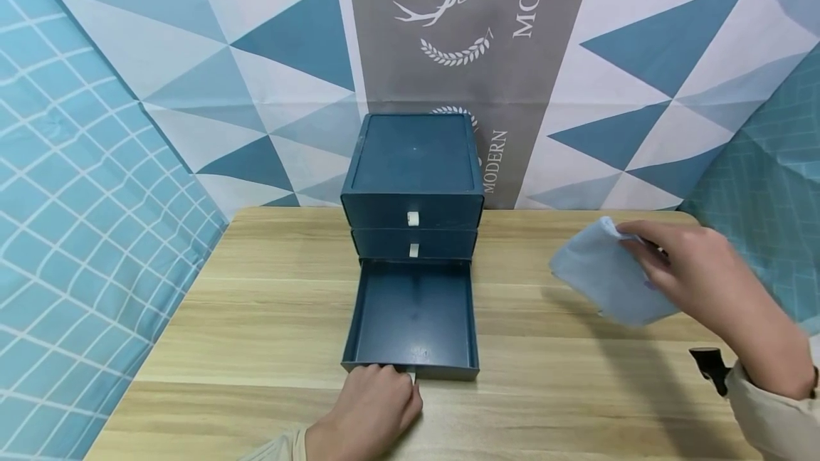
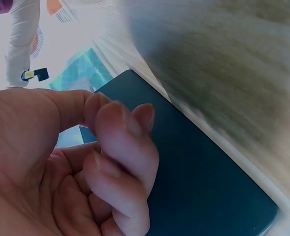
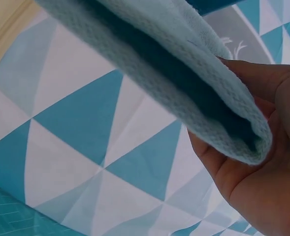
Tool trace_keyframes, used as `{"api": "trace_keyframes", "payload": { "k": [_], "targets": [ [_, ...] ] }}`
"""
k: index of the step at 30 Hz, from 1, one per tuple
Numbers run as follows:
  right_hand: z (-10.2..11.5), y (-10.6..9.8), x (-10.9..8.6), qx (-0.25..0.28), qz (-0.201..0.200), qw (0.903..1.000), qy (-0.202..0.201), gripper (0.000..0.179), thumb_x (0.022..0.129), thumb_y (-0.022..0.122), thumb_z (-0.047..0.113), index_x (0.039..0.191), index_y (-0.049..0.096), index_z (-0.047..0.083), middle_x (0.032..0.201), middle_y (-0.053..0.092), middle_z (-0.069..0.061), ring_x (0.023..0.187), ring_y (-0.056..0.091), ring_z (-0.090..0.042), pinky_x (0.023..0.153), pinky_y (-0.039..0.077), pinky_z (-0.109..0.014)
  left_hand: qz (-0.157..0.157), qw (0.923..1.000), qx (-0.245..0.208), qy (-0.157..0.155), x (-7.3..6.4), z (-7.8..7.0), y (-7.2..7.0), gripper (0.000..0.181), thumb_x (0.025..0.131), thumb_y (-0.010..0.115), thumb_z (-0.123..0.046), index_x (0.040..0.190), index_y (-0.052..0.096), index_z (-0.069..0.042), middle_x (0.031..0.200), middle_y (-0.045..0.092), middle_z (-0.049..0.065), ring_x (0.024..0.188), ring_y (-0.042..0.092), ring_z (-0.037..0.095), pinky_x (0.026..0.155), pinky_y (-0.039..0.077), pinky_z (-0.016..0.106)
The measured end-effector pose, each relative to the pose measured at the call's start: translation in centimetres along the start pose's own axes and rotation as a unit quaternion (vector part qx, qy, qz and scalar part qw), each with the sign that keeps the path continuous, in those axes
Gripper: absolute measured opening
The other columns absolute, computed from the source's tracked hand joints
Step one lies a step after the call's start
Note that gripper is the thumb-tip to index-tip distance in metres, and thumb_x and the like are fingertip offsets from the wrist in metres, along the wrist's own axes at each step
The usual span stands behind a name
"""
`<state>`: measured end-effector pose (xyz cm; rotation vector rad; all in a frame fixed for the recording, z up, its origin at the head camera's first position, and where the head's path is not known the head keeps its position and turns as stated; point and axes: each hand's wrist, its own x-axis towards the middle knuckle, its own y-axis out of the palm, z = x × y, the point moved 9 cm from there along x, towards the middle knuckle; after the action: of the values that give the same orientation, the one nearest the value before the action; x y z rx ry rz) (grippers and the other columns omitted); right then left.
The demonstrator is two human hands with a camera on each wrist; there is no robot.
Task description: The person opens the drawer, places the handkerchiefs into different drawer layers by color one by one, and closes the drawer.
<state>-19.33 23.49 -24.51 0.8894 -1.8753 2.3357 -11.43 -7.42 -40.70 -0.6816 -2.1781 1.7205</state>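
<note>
A dark blue desktop drawer unit [image 1: 413, 155] stands at the back of the wooden table, its bottom drawer [image 1: 413, 315] pulled out with nothing lying inside. At that drawer's front edge, my left hand [image 1: 370, 407] pinches the small white pull tab [image 1: 412, 377], fingers curled. Up close in the left wrist view, the curled left hand [image 2: 120, 147] is against the dark blue drawer front [image 2: 199, 172]; the tab is hidden there. To the right, my right hand [image 1: 688, 265] holds a folded light blue cloth [image 1: 605, 276] above the table. The right wrist view shows the cloth's [image 3: 184, 93] folded layers between thumb and fingers.
The two upper drawers [image 1: 413, 210] are closed, each with a white tab. Behind the unit hangs a patterned fabric [image 1: 295, 41]; a blue gridded sheet [image 1: 77, 198] borders the left side. The wooden table top [image 1: 269, 319] spreads around the drawers.
</note>
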Motion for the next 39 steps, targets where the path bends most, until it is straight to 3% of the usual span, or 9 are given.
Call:
{"api": "trace_keyframes", "payload": {
  "k": [6,14,18,22,30,39],
  "targets": [
    [1.9,-0.8,0.2,0.008,-0.023,0.9992,-0.033,0.028,0.086,0.074,0.001,0.113,0.072,0.008,0.089,0.073,-0.007,0.055,0.048,-0.003,0.049,0.039,-0.027,0.000,1.0000,0.003,0.003,-0.1,-0.1,0.1,0.044,0.096,0.059,-0.023,0.053,0.050,-0.019,0.045,0.034,-0.012,0.044,0.028,0.004,0.039,0.029,0.023],
    [4.5,-1.9,0.7,0.023,-0.055,0.9944,-0.087,0.034,0.082,0.077,-0.001,0.114,0.073,0.009,0.100,0.075,-0.007,0.068,0.066,-0.014,0.054,0.048,-0.031,-0.015,0.9997,0.018,0.010,-0.1,-0.2,0.0,0.043,0.094,0.060,-0.022,0.053,0.049,-0.020,0.045,0.032,-0.013,0.044,0.026,0.003,0.039,0.028,0.023],
    [5.6,-2.4,1.1,0.024,-0.070,0.9907,-0.115,0.037,0.081,0.078,0.000,0.115,0.073,0.013,0.103,0.074,-0.003,0.077,0.069,-0.015,0.059,0.049,-0.030,-0.002,0.9999,0.010,0.004,-0.1,-0.1,0.2,0.043,0.095,0.059,-0.022,0.053,0.049,-0.020,0.045,0.031,-0.013,0.043,0.025,0.003,0.038,0.028,0.022],
    [6.8,-2.6,1.7,0.034,-0.083,0.9877,-0.128,0.035,0.081,0.078,0.000,0.113,0.074,0.013,0.097,0.074,-0.001,0.072,0.067,-0.012,0.059,0.048,-0.030,0.003,0.9999,0.010,0.005,-0.1,-0.1,0.3,0.042,0.096,0.059,-0.022,0.055,0.051,-0.020,0.046,0.033,-0.012,0.044,0.027,0.004,0.039,0.029,0.023],
    [9.4,-2.1,3.2,0.080,-0.067,0.9838,-0.146,0.033,0.083,0.076,-0.002,0.113,0.073,0.009,0.100,0.075,-0.007,0.078,0.071,-0.021,0.061,0.055,-0.042,0.019,0.9998,0.001,-0.003,-0.1,-0.1,0.4,0.042,0.096,0.059,-0.024,0.055,0.052,-0.019,0.046,0.035,-0.011,0.043,0.029,0.005,0.039,0.029,0.024],
    [12.7,-0.1,4.4,0.123,-0.034,0.9752,-0.181,0.028,0.086,0.073,-0.001,0.112,0.073,0.009,0.102,0.074,-0.004,0.084,0.071,-0.019,0.066,0.058,-0.038,-0.003,0.9998,0.019,0.004,-0.1,0.0,0.4,0.042,0.095,0.060,-0.023,0.054,0.049,-0.020,0.045,0.034,-0.010,0.042,0.032,0.006,0.039,0.029,0.025]
  ]
}}
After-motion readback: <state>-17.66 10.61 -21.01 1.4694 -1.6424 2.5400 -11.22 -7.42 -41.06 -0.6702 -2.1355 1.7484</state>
